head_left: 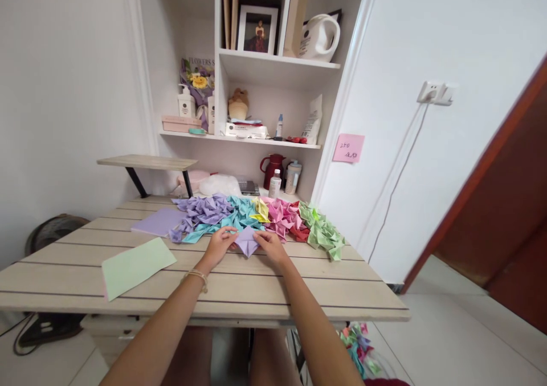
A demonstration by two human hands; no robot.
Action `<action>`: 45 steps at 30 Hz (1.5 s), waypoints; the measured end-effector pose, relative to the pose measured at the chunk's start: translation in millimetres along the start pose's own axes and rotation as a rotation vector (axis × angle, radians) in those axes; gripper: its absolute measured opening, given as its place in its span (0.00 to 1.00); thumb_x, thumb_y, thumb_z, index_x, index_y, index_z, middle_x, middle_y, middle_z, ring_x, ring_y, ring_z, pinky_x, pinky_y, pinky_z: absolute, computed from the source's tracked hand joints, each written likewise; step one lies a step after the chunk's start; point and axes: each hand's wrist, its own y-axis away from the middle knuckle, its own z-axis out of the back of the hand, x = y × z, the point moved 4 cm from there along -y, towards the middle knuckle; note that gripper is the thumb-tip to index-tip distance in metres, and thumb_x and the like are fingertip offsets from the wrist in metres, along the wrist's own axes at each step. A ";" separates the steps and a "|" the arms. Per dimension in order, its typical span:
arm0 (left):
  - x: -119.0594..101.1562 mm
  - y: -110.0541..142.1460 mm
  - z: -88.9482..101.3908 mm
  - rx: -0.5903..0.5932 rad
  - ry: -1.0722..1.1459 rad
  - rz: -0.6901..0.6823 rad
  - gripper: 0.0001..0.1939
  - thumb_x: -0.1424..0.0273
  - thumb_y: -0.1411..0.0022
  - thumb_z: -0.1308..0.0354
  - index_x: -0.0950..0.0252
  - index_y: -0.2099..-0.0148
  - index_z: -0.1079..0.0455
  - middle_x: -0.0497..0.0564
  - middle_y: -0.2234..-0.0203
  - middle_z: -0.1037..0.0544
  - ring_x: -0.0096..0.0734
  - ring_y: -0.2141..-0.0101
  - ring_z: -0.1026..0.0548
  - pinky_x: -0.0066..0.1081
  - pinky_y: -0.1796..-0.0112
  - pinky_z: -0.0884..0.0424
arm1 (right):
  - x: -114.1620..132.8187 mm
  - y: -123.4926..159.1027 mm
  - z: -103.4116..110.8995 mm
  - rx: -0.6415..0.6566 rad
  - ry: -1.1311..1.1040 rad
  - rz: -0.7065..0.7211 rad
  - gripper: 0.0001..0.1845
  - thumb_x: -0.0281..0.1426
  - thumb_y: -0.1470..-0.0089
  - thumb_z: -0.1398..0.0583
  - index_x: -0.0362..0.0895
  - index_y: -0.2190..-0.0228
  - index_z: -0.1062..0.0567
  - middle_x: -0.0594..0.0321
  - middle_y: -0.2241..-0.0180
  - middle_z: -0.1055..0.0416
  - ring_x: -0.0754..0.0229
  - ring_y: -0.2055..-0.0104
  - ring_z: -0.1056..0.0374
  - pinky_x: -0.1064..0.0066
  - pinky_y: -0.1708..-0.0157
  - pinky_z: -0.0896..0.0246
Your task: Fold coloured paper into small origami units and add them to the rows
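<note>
Between my two hands is a partly folded sheet of lilac origami paper [248,241], its lower corner pointing toward me. My left hand [222,243] pinches its left side, thumb and fingers closed at the edge. On the opposite side my right hand [270,244] grips the upper right corner. Just behind them lies a long heap of folded paper pieces: purple ones [205,210], blue ones [241,212], yellow ones [260,209], pink ones [282,218] and green ones [322,229].
Green paper sheets [139,266] and purple sheets [158,220] lie on the wooden table [205,303] at left. A small raised shelf [147,162] stands behind. At the back are a bottle [274,185], a red jug [272,169] and a tumbler [293,178]. More folded pieces [359,346] sit below the table.
</note>
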 end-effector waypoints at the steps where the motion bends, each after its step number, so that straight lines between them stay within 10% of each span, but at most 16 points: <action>1: -0.8 0.5 -1.0 0.001 -0.001 -0.006 0.17 0.63 0.56 0.36 0.67 0.65 0.31 0.46 0.81 0.25 0.27 0.81 0.29 0.27 0.77 0.31 | -0.7 -0.5 0.5 -0.017 -0.004 0.005 0.19 0.41 0.56 0.40 0.41 0.65 0.26 0.65 0.78 0.32 0.64 0.76 0.37 0.73 0.77 0.40; 14: -12.5 9.8 -10.0 0.070 0.038 -0.029 0.18 0.65 0.58 0.35 0.67 0.63 0.26 0.55 0.66 0.22 0.37 0.65 0.26 0.32 0.63 0.31 | -2.9 -0.3 0.7 -0.010 0.009 -0.002 0.22 0.34 0.66 0.34 0.41 0.64 0.25 0.61 0.71 0.28 0.61 0.72 0.33 0.70 0.71 0.37; 20: -5.6 3.9 -0.9 -0.031 0.042 -0.053 0.19 0.57 0.53 0.40 0.68 0.66 0.27 0.52 0.72 0.23 0.34 0.68 0.27 0.31 0.65 0.32 | 0.1 3.8 -9.3 0.143 -0.132 -0.061 0.41 0.28 0.75 0.30 0.43 0.53 0.31 0.61 0.66 0.27 0.57 0.64 0.31 0.64 0.62 0.36; 27: -9.2 3.6 0.4 -0.084 -0.035 -0.070 0.14 0.61 0.56 0.37 0.68 0.77 0.30 0.45 0.83 0.28 0.27 0.78 0.31 0.25 0.74 0.37 | 0.2 5.0 -10.4 0.167 -0.037 -0.022 0.27 0.35 0.70 0.31 0.40 0.62 0.25 0.61 0.70 0.28 0.61 0.72 0.33 0.69 0.70 0.39; 34: -9.6 9.9 -11.0 0.011 -0.003 -0.027 0.14 0.64 0.55 0.37 0.67 0.67 0.31 0.46 0.81 0.26 0.27 0.79 0.29 0.24 0.77 0.37 | -8.7 -1.2 -4.7 -0.037 0.034 0.039 0.16 0.37 0.67 0.33 0.42 0.75 0.28 0.69 0.81 0.35 0.67 0.79 0.41 0.77 0.80 0.48; 45: -2.1 9.9 -16.0 0.098 0.134 0.090 0.15 0.67 0.57 0.35 0.69 0.66 0.31 0.52 0.76 0.22 0.34 0.73 0.24 0.33 0.68 0.29 | -5.8 -1.5 -1.5 -0.131 -0.122 0.037 0.33 0.36 0.65 0.33 0.46 0.56 0.37 0.62 0.71 0.28 0.60 0.71 0.31 0.71 0.73 0.36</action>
